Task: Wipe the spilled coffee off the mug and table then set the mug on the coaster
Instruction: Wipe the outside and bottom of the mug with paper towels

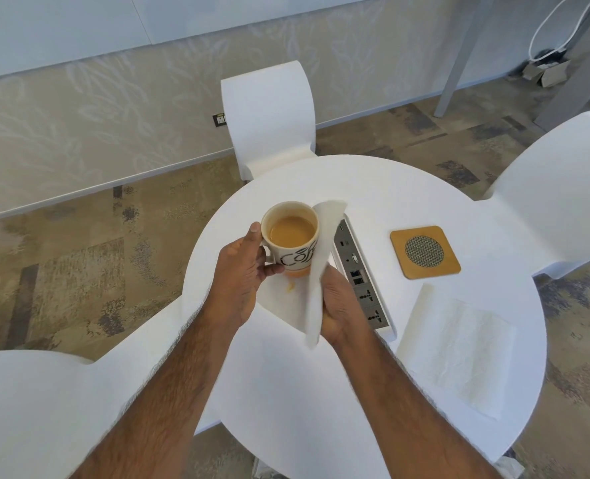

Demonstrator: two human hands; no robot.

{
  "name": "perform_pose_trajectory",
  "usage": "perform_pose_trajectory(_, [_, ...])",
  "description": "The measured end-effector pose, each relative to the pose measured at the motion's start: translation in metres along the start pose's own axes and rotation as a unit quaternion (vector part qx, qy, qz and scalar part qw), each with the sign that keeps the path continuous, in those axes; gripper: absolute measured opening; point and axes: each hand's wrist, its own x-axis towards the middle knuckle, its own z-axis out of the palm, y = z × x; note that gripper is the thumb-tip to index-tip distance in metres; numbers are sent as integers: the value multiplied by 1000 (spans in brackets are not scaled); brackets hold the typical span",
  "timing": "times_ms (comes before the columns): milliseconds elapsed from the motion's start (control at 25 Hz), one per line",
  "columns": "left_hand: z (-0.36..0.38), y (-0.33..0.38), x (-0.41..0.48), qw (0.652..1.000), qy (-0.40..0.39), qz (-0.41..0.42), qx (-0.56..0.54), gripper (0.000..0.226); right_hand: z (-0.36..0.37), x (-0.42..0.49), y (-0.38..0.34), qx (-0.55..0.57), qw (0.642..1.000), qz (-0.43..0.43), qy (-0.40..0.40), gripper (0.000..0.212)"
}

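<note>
Though half behind tissue [323, 243], black "Cof" lettering on mug [286, 260]

Probably an office meeting nook: round white table [425, 188] with built-in socket panel [362, 274], white chairs [269, 112].

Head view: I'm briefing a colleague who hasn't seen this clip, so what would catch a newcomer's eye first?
The mug of milky coffee near the middle of the table stands out first, its handle gripped by the left hand while the right hand holds a white napkin at its side. Next come the small coffee spill on the table just below the mug, and the bare wooden coaster to the right.
</note>
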Motion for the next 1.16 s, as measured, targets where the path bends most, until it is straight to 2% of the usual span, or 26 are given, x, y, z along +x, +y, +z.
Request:
perform_pose_trajectory(80, [-4,3,4,1000,5,2,15,33,-5,0,6,-9,1000,-25,-10,35])
perform_pose_trajectory(280, [-7,7,1,998,-11,1,58,37,-7,-2,7,-56,996,-54,37,48])
perform_pose_trajectory(400, [-4,9,0,999,-25,20,16,33,-19,-6,-3,-140,980,-68,127,30])
perform_pose_trajectory(480, [-5,11,0,999,-42,30,-2,35,-29,-9,-17,-213,941,-113,237,9])
perform_pose_trajectory(560, [-6,11,-1,998,-52,30,5,37,-37,-10,-30,-304,866,-156,366,12])
perform_pose_trajectory(600, [-6,12,-3,998,-54,29,8,35,-39,-9,-34,-327,839,-167,402,11])
perform_pose_trajectory(640, [-5,11,-4,998,-54,29,10,34,-36,-8,-35,-336,827,-173,415,6])
perform_pose_trajectory(760, [1,11,-8,998,-53,27,8,33,-24,-2,-33,-315,841,-200,392,33])
perform_pose_trajectory(920, [4,11,-12,998,-51,22,3,34,-19,2,-49,-220,834,-224,455,63])
perform_pose_trajectory(1080, [2,12,-13,999,-49,19,-1,34,-23,-2,-66,-199,817,-197,505,65])
perform_pose_trajectory(1160, [3,13,-13,998,-54,19,4,34,-12,-6,-59,-215,850,-184,445,64])
